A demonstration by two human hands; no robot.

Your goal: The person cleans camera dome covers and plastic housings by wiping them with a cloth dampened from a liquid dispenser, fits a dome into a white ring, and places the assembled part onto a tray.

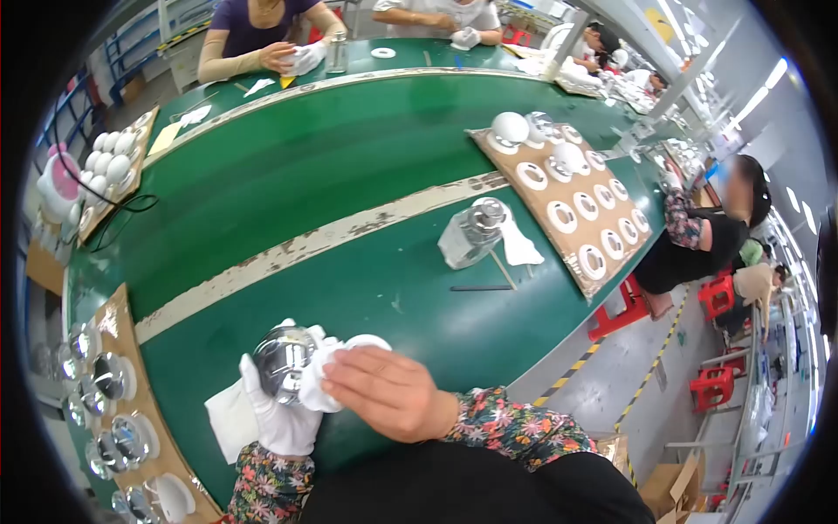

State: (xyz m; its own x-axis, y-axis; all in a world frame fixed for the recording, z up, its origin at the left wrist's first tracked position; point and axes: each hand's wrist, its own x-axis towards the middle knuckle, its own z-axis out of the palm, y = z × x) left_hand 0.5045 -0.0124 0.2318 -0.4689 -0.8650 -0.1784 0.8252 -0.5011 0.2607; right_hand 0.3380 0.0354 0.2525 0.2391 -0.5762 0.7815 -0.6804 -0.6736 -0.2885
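Note:
My left hand (286,426), in a white glove, is wrapped round a shiny mirror-finished ball (281,365) low over the green table. My right hand (390,395) is bare, its fingers pressed together on a white cloth (316,386) that touches the ball's right side. A round white piece (370,341) shows just behind the right fingers; whether it is joined to the ball I cannot tell. Beside my left wrist a white sheet or cloth (231,421) lies on the table.
Mirror-finished balls on white bases stand on a cardboard sheet (166,437) at left. Ahead are a glass bottle (471,234), a crumpled white cloth (521,244) and a dark stick (480,288). Another board (546,196) bears several white rings and balls. Co-workers sit across and to the right.

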